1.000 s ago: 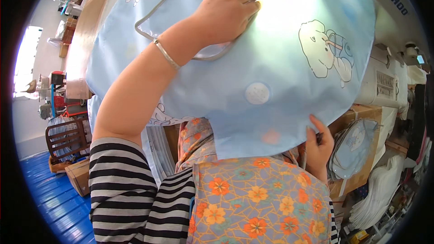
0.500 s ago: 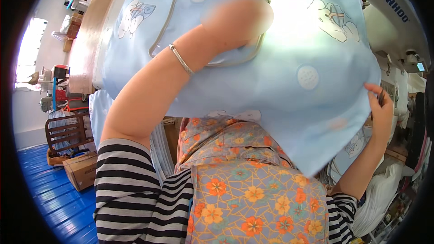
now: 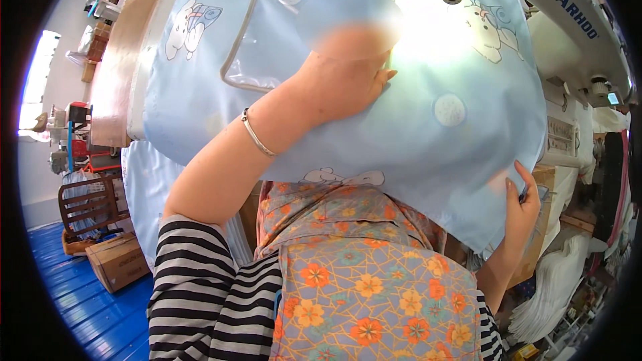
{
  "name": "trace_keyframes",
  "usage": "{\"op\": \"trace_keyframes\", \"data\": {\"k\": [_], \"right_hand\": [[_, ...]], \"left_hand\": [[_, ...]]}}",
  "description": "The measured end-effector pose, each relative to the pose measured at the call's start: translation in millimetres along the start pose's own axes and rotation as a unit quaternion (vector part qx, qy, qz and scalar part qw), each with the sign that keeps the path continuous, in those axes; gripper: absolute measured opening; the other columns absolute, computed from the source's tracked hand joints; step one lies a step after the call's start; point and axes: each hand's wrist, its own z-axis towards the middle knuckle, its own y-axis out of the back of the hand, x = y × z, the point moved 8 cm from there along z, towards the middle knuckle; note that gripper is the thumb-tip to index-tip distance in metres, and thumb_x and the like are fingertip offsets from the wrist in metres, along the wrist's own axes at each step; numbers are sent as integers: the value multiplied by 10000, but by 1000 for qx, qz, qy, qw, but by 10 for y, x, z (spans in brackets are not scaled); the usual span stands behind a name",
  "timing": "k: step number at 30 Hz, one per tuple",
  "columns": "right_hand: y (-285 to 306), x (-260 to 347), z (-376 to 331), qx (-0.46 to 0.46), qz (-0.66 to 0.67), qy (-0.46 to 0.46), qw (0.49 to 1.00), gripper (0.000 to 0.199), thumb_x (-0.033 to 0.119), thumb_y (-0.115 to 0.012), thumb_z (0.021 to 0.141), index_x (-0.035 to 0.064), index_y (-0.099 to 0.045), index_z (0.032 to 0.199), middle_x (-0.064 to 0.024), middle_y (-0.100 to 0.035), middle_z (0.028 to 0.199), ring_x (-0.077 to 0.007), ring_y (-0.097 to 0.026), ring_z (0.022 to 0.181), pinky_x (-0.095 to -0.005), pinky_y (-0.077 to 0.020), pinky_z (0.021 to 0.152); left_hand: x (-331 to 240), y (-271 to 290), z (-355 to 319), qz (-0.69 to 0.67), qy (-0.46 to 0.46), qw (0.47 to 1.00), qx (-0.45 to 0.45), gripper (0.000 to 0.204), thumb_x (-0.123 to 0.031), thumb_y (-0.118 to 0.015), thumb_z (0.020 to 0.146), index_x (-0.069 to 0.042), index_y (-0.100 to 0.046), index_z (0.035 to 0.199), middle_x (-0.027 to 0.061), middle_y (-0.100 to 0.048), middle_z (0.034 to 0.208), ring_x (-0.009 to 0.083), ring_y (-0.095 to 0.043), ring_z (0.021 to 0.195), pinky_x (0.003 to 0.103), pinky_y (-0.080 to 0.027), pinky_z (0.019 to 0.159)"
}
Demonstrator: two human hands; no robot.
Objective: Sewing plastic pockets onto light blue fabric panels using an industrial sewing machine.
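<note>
Cloth: a pale blue cloth (image 3: 374, 140) with cartoon prints and a clear sewn-on pocket (image 3: 281, 33) covers the sewing table (image 3: 117, 73) and hangs over its near edge onto the person's lap.
Left hand: the left hand (image 3: 341, 83) lies palm down on the cloth's middle, just below the pocket, pressing it flat; its fingers are blurred, so I cannot tell how far they are spread.
Right hand: the right hand (image 3: 521, 204) pinches the cloth's hanging lower right edge (thumb behind, fingers in front).
Machine: the white sewing machine (image 3: 535, 7) arches over the table's far right corner, its needle part just above the left hand.
Change: half a second ago the right hand gripped the edge higher up; it now sits lower, and the cloth has turned so that the pocket shows more fully.
</note>
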Motion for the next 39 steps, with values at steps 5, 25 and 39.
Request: {"op": "trace_keyframes", "data": {"k": [5,25,39], "right_hand": [[2,-82,-10,-28,32,0,999,341,-4,-616,875,19,-639,1215,32,-631,1012,-25,-427,747,-174,-357,675],[6,-288,-78,10,-1,-47,999,342,4,-640,868,12,-631,1209,20,-631,1089,-27,-447,764,-177,-372,695],[393,-543,259,-62,74,-20,995,274,1,-625,889,33,-664,1158,50,-538,908,-37,-420,742,-175,-364,686]], "left_hand": [[-81,19,-119,-34,-15,998,44,426,-180,-599,865,78,-580,1204,187,-588,1226,308,-531,1201,403,-416,1038],[-138,-55,-187,-6,11,1000,-9,415,-197,-613,883,50,-580,1214,168,-563,1271,307,-508,1242,435,-396,1070],[10,-32,41,-55,28,998,-8,384,-138,-653,837,99,-563,1126,177,-580,1114,324,-568,1091,381,-473,959]]}}
